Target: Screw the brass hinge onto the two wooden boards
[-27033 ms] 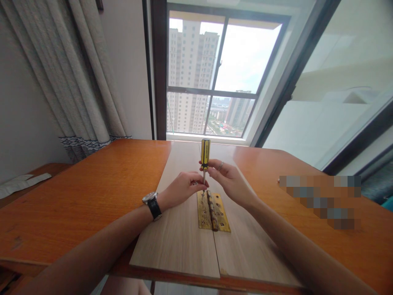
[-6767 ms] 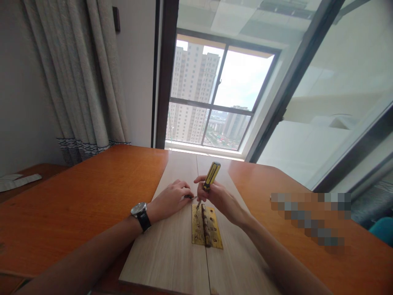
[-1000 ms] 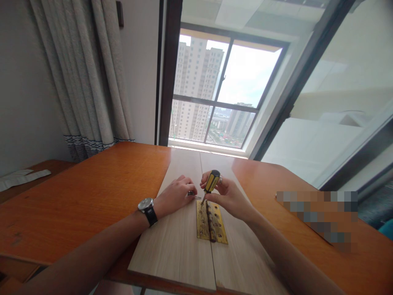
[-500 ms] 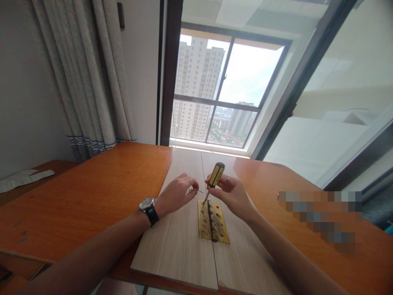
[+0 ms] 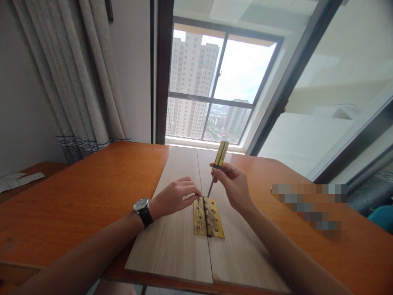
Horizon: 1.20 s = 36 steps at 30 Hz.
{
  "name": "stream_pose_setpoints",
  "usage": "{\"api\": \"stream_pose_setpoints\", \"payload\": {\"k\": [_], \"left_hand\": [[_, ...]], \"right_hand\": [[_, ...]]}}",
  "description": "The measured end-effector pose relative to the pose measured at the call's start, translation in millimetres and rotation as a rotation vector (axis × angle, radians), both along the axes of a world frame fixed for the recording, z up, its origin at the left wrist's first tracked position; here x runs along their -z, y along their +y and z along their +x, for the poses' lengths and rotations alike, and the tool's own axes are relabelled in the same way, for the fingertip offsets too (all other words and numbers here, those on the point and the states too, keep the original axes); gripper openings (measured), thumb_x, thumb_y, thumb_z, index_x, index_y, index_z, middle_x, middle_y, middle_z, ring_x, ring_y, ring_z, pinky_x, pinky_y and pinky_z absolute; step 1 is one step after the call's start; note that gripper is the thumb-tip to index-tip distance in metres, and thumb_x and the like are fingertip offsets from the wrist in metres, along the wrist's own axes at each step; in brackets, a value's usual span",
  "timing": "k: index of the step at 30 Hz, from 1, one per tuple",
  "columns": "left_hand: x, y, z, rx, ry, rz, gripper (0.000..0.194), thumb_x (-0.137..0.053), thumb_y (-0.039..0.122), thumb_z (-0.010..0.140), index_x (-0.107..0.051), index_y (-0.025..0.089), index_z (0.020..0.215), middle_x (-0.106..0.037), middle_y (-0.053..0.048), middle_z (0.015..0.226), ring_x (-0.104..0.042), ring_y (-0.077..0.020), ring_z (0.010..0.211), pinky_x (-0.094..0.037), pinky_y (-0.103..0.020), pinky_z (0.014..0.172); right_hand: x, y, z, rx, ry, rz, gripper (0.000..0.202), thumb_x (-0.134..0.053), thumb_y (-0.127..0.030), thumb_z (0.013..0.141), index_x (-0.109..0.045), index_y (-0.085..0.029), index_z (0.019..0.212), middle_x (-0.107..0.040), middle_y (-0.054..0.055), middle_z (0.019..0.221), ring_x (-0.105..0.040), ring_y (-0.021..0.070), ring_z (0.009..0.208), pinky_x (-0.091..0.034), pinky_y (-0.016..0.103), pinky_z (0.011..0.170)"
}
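Note:
A brass-coloured butt hinge (image 5: 200,221) lies opened flat across the seam between two pale wooden boards (image 5: 166,250). Its leaves have several holes, and its surface is stained dark. My left hand (image 5: 178,196), with a watch at the wrist, is closed in a pinch at the top of the hinge's left leaf. What looks like a small screw in its fingertips is almost wholly hidden. In my right hand (image 5: 235,184) is a screwdriver (image 5: 221,153) with a yellow and black handle, gripped near the handle's lower end. Its shaft slants down towards the hinge's top end, close to the left fingertips.
The boards rest on an orange-brown wooden table (image 5: 123,172). A blurred-out patch (image 5: 310,209) covers something on the table's right. A grey curtain (image 5: 76,82) hangs at the left, and a window (image 5: 215,82) stands beyond the table.
My left hand has lowered its pinched fingers, with a thin screw-like piece, onto the hinge's top left corner. The screwdriver has lifted off the left leaf and shifted right, standing higher.

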State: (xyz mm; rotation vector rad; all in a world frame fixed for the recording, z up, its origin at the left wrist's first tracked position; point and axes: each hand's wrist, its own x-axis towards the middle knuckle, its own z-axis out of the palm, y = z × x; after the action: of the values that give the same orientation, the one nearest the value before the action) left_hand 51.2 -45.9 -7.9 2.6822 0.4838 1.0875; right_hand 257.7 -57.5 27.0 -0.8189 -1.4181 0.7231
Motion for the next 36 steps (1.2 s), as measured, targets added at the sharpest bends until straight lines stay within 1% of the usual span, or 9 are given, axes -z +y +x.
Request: {"api": "stream_pose_setpoints", "payload": {"k": [6,13,22,25,27,29,31,33,36], "left_hand": [[0.2,-0.9,1.0,0.094,0.067,-0.014,0.012,-0.055,0.018,0.097,-0.066,0.015,0.093,-0.069,-0.006,0.086,-0.059,-0.0168,0.085,-0.048,-0.027,0.079],[0.0,-0.4,0.6,0.108,0.089,0.013,0.013,-0.055,0.017,0.097,-0.067,0.015,0.091,-0.069,-0.005,0.084,-0.058,-0.0165,0.082,-0.047,-0.026,0.076],[-0.7,-1.1,0.8,0.121,0.144,0.028,0.015,-0.055,0.015,0.095,-0.066,0.017,0.085,-0.07,-0.005,0.085,-0.056,-0.0171,0.08,-0.046,-0.027,0.077],[-1.4,-3.4,1.4,0.093,0.152,-0.043,0.011,-0.056,0.015,0.094,-0.064,0.017,0.087,-0.069,-0.004,0.085,-0.057,-0.0171,0.082,-0.046,-0.028,0.079],[-0.2,-4.7,1.7,0.047,0.121,-0.146,0.004,-0.059,0.015,0.091,-0.059,0.018,0.092,-0.068,-0.003,0.089,-0.06,-0.0163,0.083,-0.047,-0.028,0.08],[1.9,-5.7,2.0,-0.005,0.072,-0.256,0.017,-0.064,0.015,0.087,-0.052,0.02,0.098,-0.068,-0.002,0.092,-0.062,-0.0156,0.083,-0.048,-0.029,0.082],[4.0,-6.5,2.5,-0.033,0.044,-0.326,0.027,-0.066,0.016,0.084,-0.046,0.022,0.101,-0.069,0.0,0.092,-0.064,-0.0157,0.083,-0.049,-0.03,0.083],[5.1,-7.3,3.2,-0.04,0.046,-0.351,0.031,-0.067,0.016,0.084,-0.043,0.023,0.102,-0.069,0.0,0.092,-0.065,-0.0159,0.083,-0.049,-0.03,0.083],[4.8,-8.5,4.3,-0.037,0.052,-0.352,0.032,-0.067,0.017,0.083,-0.042,0.023,0.103,-0.069,0.0,0.094,-0.067,-0.0162,0.084,-0.048,-0.029,0.083]], "right_hand": [[1.3,-1.7,-2.0,-0.017,-0.019,-0.017,0.016,-0.076,-0.032,0.074,-0.077,-0.019,0.083,-0.064,-0.001,0.063,-0.055,0.0114,0.055,-0.045,0.027,0.055],[1.7,0.0,-0.5,-0.024,-0.022,-0.01,0.015,-0.076,-0.032,0.076,-0.077,-0.019,0.084,-0.064,-0.001,0.063,-0.054,0.0105,0.054,-0.044,0.026,0.054],[1.3,-3.3,-2.0,-0.074,0.002,-0.041,0.017,-0.078,-0.03,0.073,-0.079,-0.02,0.086,-0.067,0.0,0.066,-0.054,0.01,0.053,-0.044,0.026,0.053],[2.2,-2.5,-1.5,-0.084,-0.005,-0.043,0.017,-0.078,-0.031,0.074,-0.079,-0.02,0.087,-0.066,0.0,0.065,-0.054,0.0103,0.053,-0.044,0.026,0.053],[3.6,-1.3,0.0,-0.111,0.011,-0.05,0.018,-0.079,-0.031,0.074,-0.079,-0.02,0.088,-0.066,0.0,0.066,-0.054,0.0104,0.053,-0.044,0.027,0.054],[5.1,-0.2,1.9,-0.174,0.058,-0.061,0.02,-0.079,-0.033,0.076,-0.079,-0.022,0.092,-0.067,0.0,0.069,-0.055,0.0105,0.055,-0.045,0.027,0.055],[6.1,0.1,3.2,-0.254,0.117,-0.074,0.022,-0.079,-0.036,0.077,-0.078,-0.024,0.096,-0.069,0.0,0.074,-0.057,0.0107,0.057,-0.046,0.027,0.057],[6.7,-0.1,3.4,-0.31,0.146,-0.089,0.024,-0.078,-0.038,0.078,-0.078,-0.025,0.098,-0.07,0.0,0.078,-0.058,0.0107,0.06,-0.048,0.027,0.061],[8.1,0.0,2.8,-0.337,0.106,-0.1,0.023,-0.078,-0.038,0.079,-0.078,-0.024,0.098,-0.071,0.001,0.079,-0.059,0.0108,0.062,-0.049,0.027,0.065]]}}
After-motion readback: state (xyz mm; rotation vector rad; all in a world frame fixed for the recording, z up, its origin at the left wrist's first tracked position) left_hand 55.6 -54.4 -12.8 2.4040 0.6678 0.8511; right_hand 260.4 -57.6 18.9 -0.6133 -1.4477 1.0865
